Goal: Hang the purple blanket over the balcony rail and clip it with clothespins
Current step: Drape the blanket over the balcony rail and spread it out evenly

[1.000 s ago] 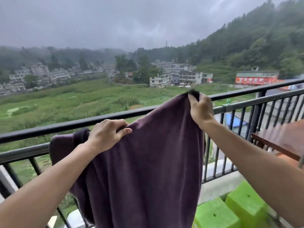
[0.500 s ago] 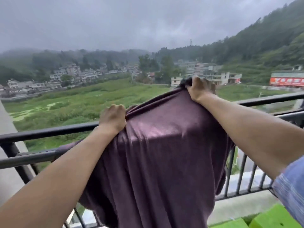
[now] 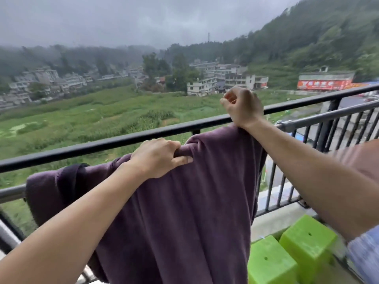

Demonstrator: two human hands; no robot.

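Note:
The purple blanket [image 3: 184,206] hangs in front of the black balcony rail [image 3: 86,147], draped over the lower bar, with a bunched end at the left. My left hand [image 3: 158,158] grips a fold at the blanket's top edge. My right hand [image 3: 243,108] is raised above the top rail with its fingers curled, and the blanket's right corner sits just under its wrist. Whether that hand still holds cloth is hidden. No clothespins are in view.
Two bright green plastic stools [image 3: 287,253] stand on the balcony floor at the lower right. A reddish table edge [image 3: 361,158] shows blurred at the right. Beyond the rail lie green fields, buildings and a wooded hillside.
Both hands have come down with the blanket, from high above the rail to rail level. The cloth now lies lower against the bars, and the view has swung right, showing the green stools again.

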